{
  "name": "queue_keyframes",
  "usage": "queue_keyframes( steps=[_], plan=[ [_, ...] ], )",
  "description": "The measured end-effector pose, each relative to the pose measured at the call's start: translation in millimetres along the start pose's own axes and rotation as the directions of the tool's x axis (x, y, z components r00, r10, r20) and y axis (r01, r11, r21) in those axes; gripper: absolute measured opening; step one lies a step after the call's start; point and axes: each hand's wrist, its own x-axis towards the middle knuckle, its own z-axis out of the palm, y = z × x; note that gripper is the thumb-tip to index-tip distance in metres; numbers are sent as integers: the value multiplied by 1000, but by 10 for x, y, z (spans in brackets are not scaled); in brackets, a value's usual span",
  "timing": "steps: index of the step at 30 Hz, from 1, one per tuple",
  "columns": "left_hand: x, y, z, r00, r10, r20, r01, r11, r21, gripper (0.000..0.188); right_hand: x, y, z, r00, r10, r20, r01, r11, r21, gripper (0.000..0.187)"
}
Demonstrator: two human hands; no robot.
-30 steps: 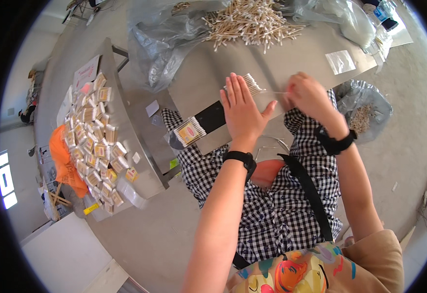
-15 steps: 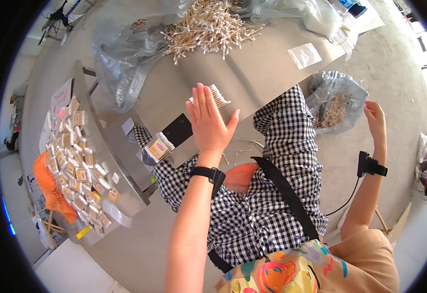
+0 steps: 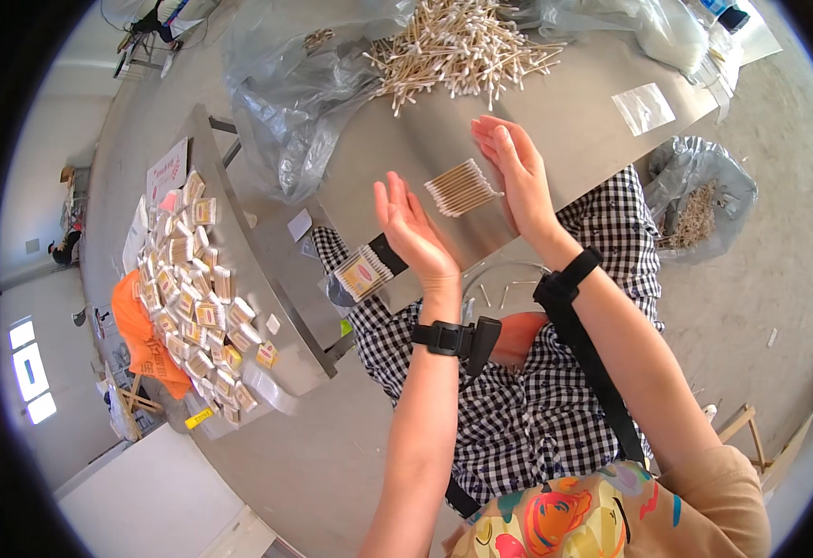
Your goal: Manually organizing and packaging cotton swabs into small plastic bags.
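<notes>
A flat row of cotton swabs [image 3: 463, 188] lies on the metal table between my two hands. My left hand [image 3: 416, 232] is on its left with the fingers stretched out and the palm turned toward it, a small gap between. Along the row's right end stands my right hand [image 3: 522, 177], fingers straight and edge down; I cannot tell whether it touches the swabs. Neither hand holds anything. Left of my left hand, a labelled pack of cotton swabs [image 3: 363, 272] rests at a black pad [image 3: 389, 253] on the table's edge, partly hidden by that hand.
A heap of loose cotton swabs [image 3: 462, 51] spreads at the far side beside a grey plastic bag [image 3: 281, 121]. A small clear bag [image 3: 643, 109] lies to the right. An open bag of swabs [image 3: 704, 223] hangs lower right. Many packs [image 3: 206, 312] cover the left table, beside orange cloth [image 3: 141, 325].
My right hand has come in from the far right to the swab row's right end. My left hand has moved off the row to its left side, uncovering it. The view has shifted.
</notes>
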Motion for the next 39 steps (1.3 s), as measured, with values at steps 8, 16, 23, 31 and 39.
queue_keyframes(
  steps=[8,16,23,31,39],
  plan=[
    [41,-13,152,998,-49,41,53,994,-92,64,-116,222,192,999,-36,-30,35,999,-40,41],
    [-62,71,63,1000,-1,32,0,1000,14,57,-82,56,-4,996,-86,5,85,971,-223,34],
    [-89,-19,-110,782,143,607,-609,381,696,91,-8,75,-217,887,-440,139,407,604,-685,23],
    [-52,-64,-124,769,161,619,-631,350,692,80,-30,90,-212,879,-431,204,431,535,-727,19],
    [-121,-125,-50,741,148,655,-670,116,733,76,-29,101,-205,875,-441,199,439,553,-708,17]
  ],
)
